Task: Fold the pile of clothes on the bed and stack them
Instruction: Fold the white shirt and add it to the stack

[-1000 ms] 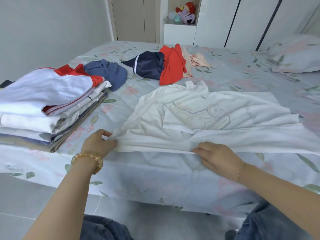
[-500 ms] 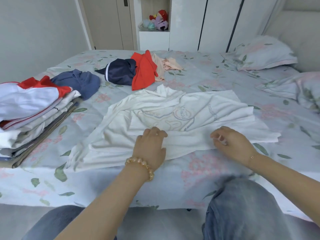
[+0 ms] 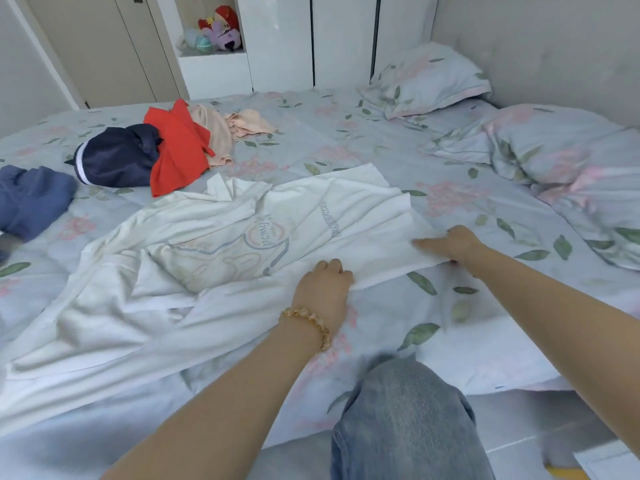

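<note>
I see L hand (image 3: 323, 289) fingers curled, gripping white T-shirt (image 3: 221, 237) hem; R hand (image 3: 457, 245) pinches its corner. 4 unfolded garments behind, 2 pillows.

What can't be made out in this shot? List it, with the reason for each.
- Blue garment: head view, cut off by the left edge; its type is unclear.
- White shirt: its lower left end runs off the frame edge.
- Shirt print: upside down and creased, wording unreadable.
- Left hand fingertips: curled into the shirt hem, hidden by the fabric.
- Right hand: motion-blurred, so its exact grip is unclear.
- Toys on the shelf: too small to identify.
</note>
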### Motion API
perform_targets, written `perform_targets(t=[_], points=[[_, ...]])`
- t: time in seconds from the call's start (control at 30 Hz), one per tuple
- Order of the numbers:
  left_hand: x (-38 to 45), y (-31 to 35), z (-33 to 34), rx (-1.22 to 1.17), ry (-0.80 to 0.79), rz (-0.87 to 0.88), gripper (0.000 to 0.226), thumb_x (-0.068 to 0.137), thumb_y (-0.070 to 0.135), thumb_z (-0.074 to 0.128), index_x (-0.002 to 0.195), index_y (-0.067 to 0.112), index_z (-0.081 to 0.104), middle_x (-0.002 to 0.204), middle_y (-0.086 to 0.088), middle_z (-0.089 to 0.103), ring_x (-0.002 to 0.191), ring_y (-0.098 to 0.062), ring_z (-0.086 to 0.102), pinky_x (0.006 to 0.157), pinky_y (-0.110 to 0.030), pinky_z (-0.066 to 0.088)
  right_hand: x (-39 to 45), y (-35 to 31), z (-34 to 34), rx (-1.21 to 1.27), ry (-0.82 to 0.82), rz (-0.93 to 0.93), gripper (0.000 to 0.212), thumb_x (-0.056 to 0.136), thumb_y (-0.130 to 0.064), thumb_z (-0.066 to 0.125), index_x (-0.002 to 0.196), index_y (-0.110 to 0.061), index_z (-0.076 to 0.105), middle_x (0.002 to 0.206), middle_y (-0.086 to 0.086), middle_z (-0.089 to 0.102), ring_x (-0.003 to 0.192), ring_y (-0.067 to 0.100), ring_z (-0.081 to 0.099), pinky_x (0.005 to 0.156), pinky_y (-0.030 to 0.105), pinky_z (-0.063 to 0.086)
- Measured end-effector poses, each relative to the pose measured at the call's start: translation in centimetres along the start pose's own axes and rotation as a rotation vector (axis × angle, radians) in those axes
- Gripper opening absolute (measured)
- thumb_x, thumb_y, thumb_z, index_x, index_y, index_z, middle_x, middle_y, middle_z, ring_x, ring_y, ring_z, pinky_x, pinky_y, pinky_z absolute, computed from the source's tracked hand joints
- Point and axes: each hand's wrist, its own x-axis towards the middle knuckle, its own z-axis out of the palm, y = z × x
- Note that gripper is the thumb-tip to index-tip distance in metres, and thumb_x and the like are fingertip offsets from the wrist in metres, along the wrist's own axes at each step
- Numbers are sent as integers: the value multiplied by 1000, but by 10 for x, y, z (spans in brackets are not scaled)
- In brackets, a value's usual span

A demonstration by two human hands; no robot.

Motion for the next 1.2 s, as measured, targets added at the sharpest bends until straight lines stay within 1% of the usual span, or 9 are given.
perform_targets(t=[0.13, 0.4, 0.53, 0.63, 0.73, 0.87, 0.97, 1.07, 1.2], points=[[-4, 1, -5, -37, 62, 17, 31, 96, 7, 45, 119, 17, 64, 116, -1, 51, 107, -18, 46, 77, -29, 45, -8, 3, -11, 194, -44, -19, 25, 84, -18, 76, 85, -4, 56, 68, 11, 55, 51, 20, 46, 44, 27, 39], [-44, 25, 1, -273, -47, 182, 30, 100, 18, 46, 122, 17, 66, 109, -1, 54, 103, -18, 51, 87, -30, 43, -72, 85, -29, 133, 132, -159, 26, 87, -24, 71, 97, -7, 54, 75, 8, 58, 48, 21, 54, 33, 22, 38], [-54, 25, 1, -326, -99, 182, 33, 99, 28, 50, 129, 21, 62, 114, 0, 54, 105, -15, 52, 93, -30, 42, -77, 86, -25, -274, 240, -235, 48, 86, -30, 70, 126, -13, 48, 112, 9, 55, 94, 30, 60, 71, 36, 52], [-50, 13, -9, -517, -40, 86, 33, 96, 34, 56, 125, 20, 63, 113, 2, 56, 104, -15, 56, 96, -32, 44, -67, 74, -29, -487, 288, -437, 59, 84, -27, 70, 137, -13, 48, 142, 11, 40, 129, 33, 40, 100, 42, 38], [-28, -13, -15, -281, 1, -29, 38, 97, 38, 52, 132, 23, 54, 128, -1, 52, 121, -22, 47, 100, -37, 40, -53, 53, -34, -497, 98, -673, 52, 92, -20, 61, 142, -17, 46, 155, 4, 32, 141, 27, 29, 113, 37, 27], [-8, -39, -11, -176, -119, -167, 30, 93, 44, 57, 114, 22, 59, 117, -2, 50, 115, -22, 48, 98, -39, 41, -31, 36, -23, -615, -107, -675, 42, 98, -23, 55, 140, -17, 50, 151, 1, 40, 140, 23, 33, 115, 33, 25], [-1, -52, -7, -346, -84, -106, 18, 94, 35, 59, 80, 27, 51, 83, 8, 51, 84, -16, 52, 72, -25, 42, -18, 30, -27, -630, -22, -735, 15, 95, -12, 57, 107, -10, 66, 109, 5, 64, 111, 29, 54, 97, 34, 40], [13, -60, -13, -576, 103, -119, 22, 96, 29, 56, 77, 27, 45, 68, 7, 50, 62, -12, 46, 54, -16, 33, -9, 22, -40, -582, 170, -792, 17, 92, -2, 52, 97, -9, 66, 75, -6, 56, 90, 32, 60, 83, 29, 38], [28, -53, -7, -445, 125, -186, 9, 97, 30, 54, 97, 21, 53, 89, 6, 58, 89, -21, 57, 72, -31, 41, -3, 12, -32, -751, 190, -746, 23, 95, -9, 54, 114, -12, 64, 116, 7, 63, 114, 29, 53, 103, 32, 29]])
